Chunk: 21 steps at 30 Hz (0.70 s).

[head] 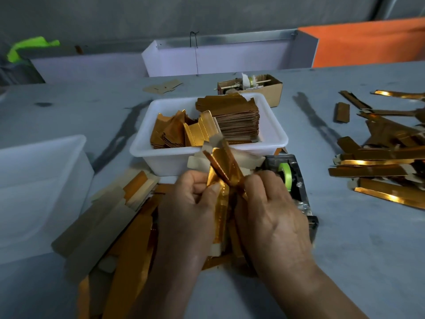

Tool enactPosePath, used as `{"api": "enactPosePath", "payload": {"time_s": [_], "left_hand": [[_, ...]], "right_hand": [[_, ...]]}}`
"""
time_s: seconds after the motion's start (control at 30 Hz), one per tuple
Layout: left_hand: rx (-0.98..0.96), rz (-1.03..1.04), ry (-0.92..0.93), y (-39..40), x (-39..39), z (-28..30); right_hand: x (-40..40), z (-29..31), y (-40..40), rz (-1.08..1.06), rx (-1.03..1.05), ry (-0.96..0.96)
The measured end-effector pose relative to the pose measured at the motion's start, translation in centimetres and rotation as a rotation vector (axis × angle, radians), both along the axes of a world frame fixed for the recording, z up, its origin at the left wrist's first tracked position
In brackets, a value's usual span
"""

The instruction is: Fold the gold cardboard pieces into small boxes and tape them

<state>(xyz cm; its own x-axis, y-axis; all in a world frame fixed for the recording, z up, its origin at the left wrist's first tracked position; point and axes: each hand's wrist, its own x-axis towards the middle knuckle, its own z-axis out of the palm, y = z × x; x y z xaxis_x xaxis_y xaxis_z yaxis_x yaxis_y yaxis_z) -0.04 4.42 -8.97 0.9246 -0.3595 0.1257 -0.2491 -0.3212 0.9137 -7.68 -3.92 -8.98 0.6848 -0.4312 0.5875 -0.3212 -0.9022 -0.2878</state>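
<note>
I see a white plastic tray [273,137] at the centre of the frame; it holds a neat stack of flat gold cardboard blanks [236,120] on its right side and a loose jumble of gold pieces [171,132] on its left. Behind it, a small brown cardboard box [272,87] holds sticks and scraps I cannot make out. A translucent plastic bin [41,180] sits at the left edge; I cannot tell what is inside.

The gold cardboard piece [224,166] being folded is just below the tray, at the frame's centre — its long axis runs from the lower middle up toward the tray, tilted slightly left at the top, gold face partly creased inward.

My left hand [188,208] has its fingers curled, thumb pinching the piece's left side. My right hand [273,210] grips the right side, fingers curled over the fold.

A black tape dispenser [296,180] with green tape sits just right of the right hand. Folded gold strips [379,162] lie at the right — more flat blanks [115,226] at lower left.
</note>
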Motion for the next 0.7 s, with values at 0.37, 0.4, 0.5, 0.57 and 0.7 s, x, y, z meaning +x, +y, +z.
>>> {"api": "enactPosePath", "payload": {"time_s": [0.37, 0.4, 0.5, 0.57, 0.7], "left_hand": [[0.441, 0.190, -0.201, 1.2, 2.7, -1.2], [0.398, 0.195, -0.293, 1.0, 2.0, -0.7], [0.169, -0.159, -0.222, 0.0, 0.1, 0.0], [0.090, -0.414, 0.017, -0.7, -0.7, 0.3], [0.196, -0.591, -0.174, -1.4, -0.7, -1.1]], "right_hand": [[-1.7, 0.6, -3.9, -0.039, 1.084, -0.159], [-1.9, 0.7, -3.9, -0.020, 1.154, -0.161], [-2.5, 0.7, -3.8, 0.109, 1.458, -0.226], [-2.6, 1.0, -3.5, 0.209, 1.633, -0.320], [-2.7, 0.9, -3.2, 0.251, 1.685, -0.388]]}}
